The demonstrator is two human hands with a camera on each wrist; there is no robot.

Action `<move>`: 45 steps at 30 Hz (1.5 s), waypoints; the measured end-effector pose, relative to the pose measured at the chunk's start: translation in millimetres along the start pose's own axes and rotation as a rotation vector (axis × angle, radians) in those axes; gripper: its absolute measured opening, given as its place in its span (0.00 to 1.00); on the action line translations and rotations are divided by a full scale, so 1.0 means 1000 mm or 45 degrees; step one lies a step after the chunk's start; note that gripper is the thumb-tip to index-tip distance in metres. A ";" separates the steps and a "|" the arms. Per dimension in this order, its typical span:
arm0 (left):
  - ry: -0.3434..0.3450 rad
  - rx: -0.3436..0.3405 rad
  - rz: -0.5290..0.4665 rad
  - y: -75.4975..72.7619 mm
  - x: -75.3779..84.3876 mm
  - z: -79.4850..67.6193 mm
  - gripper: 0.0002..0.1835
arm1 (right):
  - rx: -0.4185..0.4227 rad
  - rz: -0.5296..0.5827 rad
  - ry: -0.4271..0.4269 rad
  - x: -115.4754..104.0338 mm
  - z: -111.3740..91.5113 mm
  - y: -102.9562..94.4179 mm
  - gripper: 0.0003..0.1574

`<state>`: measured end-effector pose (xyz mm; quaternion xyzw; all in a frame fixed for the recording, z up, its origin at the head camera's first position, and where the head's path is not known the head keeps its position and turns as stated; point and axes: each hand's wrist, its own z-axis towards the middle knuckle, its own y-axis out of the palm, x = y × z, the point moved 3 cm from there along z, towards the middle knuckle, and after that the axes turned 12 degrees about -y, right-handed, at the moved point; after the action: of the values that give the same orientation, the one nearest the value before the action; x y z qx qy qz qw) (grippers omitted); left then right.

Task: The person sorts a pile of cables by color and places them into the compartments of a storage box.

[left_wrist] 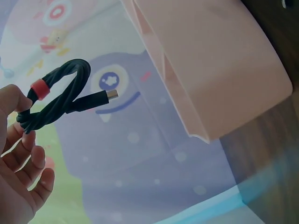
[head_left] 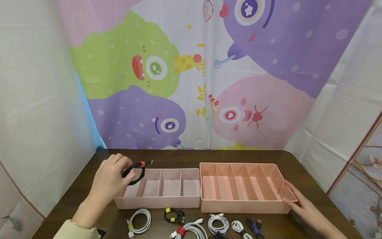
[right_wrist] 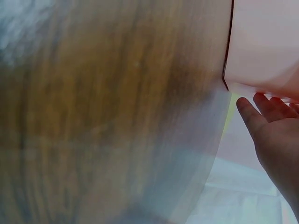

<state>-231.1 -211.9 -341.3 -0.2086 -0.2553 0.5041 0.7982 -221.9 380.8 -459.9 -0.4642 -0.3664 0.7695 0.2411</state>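
My left hand [head_left: 111,174] pinches a coiled black cable [left_wrist: 51,100] between thumb and fingers. A red tie [left_wrist: 40,89] wraps the coil, and its metal plug sticks out to the side. In the head view the coil hangs over the left end of a pale pink divided box [head_left: 158,201]. At the right end of a second, peach-pink divided box [head_left: 244,206], my right hand [head_left: 307,207] holds the front corner, its thumb at the front rim and fingers along the side. In the right wrist view this hand's fingertips [right_wrist: 266,106] reach the box's rim.
Along the dark wooden table's [head_left: 74,186] front lie several tied cables: a white coil [head_left: 140,221], a black one with yellow ties [head_left: 174,215], a red-tied white bundle [head_left: 191,229], another white coil [head_left: 218,224] and a purple-tied dark one [head_left: 255,228]. Behind hangs a cartoon curtain [head_left: 197,132].
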 end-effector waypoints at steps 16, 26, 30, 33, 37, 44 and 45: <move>-0.095 0.030 0.025 0.012 -0.027 -0.009 0.07 | -0.015 -0.013 0.026 0.000 0.002 0.000 0.41; -0.147 0.029 0.034 0.018 -0.039 -0.017 0.07 | -0.027 -0.002 0.032 -0.001 0.002 0.000 0.42; -0.160 0.029 0.036 0.022 -0.044 -0.022 0.06 | -0.016 -0.025 0.024 -0.001 0.002 0.000 0.41; -0.175 0.022 0.034 0.025 -0.046 -0.026 0.06 | -0.002 -0.038 0.011 -0.001 0.001 0.001 0.41; -0.212 0.007 0.038 0.029 -0.049 -0.030 0.06 | -0.004 -0.027 0.007 -0.001 0.001 0.001 0.41; -0.276 -0.056 0.087 0.037 -0.050 -0.038 0.08 | -0.028 0.000 0.028 -0.002 0.003 0.000 0.42; -0.282 -0.062 0.094 0.038 -0.051 -0.039 0.08 | -0.030 0.002 0.030 -0.002 0.003 0.000 0.42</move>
<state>-252.0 -245.7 -404.1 -0.1801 -0.3460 0.5466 0.7409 -223.7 378.7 -458.2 -0.4764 -0.3721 0.7598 0.2393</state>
